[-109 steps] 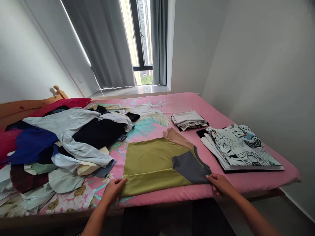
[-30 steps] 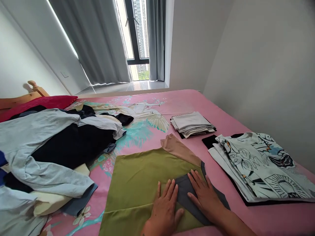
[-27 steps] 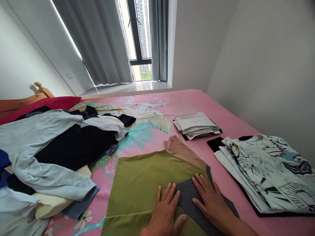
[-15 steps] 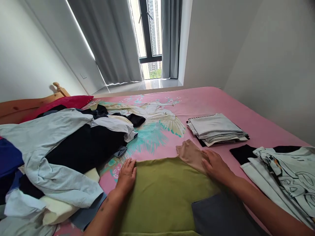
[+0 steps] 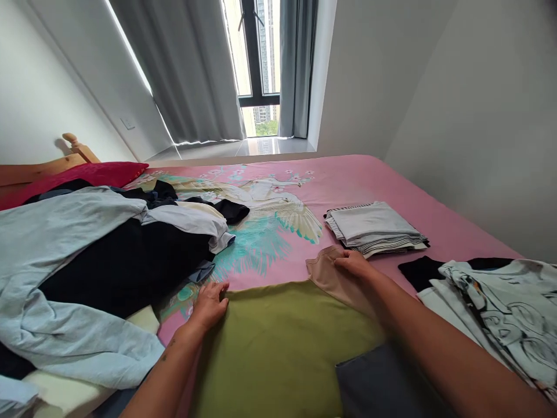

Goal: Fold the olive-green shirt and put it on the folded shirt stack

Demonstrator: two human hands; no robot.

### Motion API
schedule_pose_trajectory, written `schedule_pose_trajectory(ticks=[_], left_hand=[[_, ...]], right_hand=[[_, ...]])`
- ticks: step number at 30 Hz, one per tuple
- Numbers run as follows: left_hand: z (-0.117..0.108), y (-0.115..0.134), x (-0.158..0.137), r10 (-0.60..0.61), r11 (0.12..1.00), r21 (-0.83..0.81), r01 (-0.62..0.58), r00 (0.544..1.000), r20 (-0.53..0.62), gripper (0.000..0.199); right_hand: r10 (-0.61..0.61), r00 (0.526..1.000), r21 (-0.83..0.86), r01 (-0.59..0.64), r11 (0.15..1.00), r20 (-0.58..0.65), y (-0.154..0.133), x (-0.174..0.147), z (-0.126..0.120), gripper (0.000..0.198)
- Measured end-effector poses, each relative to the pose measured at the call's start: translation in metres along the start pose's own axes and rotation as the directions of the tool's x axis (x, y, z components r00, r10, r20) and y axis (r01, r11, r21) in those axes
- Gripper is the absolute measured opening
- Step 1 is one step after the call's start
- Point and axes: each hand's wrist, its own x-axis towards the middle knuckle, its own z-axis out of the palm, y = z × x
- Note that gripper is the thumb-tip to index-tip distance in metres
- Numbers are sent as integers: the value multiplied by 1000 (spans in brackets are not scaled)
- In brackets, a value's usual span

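An olive green garment [image 5: 278,342] lies flat on the pink bed [image 5: 369,180], with a tan sleeve [image 5: 324,276] at its far right corner and a grey panel [image 5: 369,383] near me. My left hand [image 5: 209,305] grips the garment's far left corner, fingers curled over the edge. The fingers of my right hand [image 5: 354,264] pinch the far edge of the tan sleeve.
A heap of unfolded clothes [image 5: 108,261] fills the bed's left side, with a red pillow [image 5: 100,173] behind it. A folded striped stack [image 5: 374,226] and a folded printed stack [image 5: 491,302] lie at the right, near the wall. Curtains and a window [image 5: 261,58] stand beyond the bed.
Both hands left the grey panel and reached to the garment's far edge. In the last half second the right hand slid onto the tan sleeve's edge and the left closed on the far left corner.
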Motion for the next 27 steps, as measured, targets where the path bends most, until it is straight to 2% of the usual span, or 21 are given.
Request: schedule_pose_trajectory(ticks=[6,12,15,18,21,24,27], left_hand=[[-29,17,-20,31,999,-18,-31,1000,1,16],[-69,31,-82,73,986,-152,-72,997,1,14],[-75,26,-116,165,958,-232,-168,986,-30,14],[-67,15,-148,229,943,-227,-244,969,-90,12],[-50,8,-178,280,943,-165,-287,958,-68,18],[-37,9,-201,299,946,-117,-303,953,-50,23],[-34,12,-213,283,953,-86,-290,956,-78,23]], right_hand=[[-91,996,193,84,978,25,-32,-59,-24,32],[-182,982,280,160,947,56,-53,-136,-53,32],[-239,970,314,211,926,52,-54,-179,-62,37],[-269,962,326,243,914,37,-37,-217,-62,38],[-257,966,280,236,930,40,-5,-243,-51,36],[-242,965,174,222,959,104,24,-260,-34,33],[-278,945,94,265,960,174,38,-270,-24,29]])
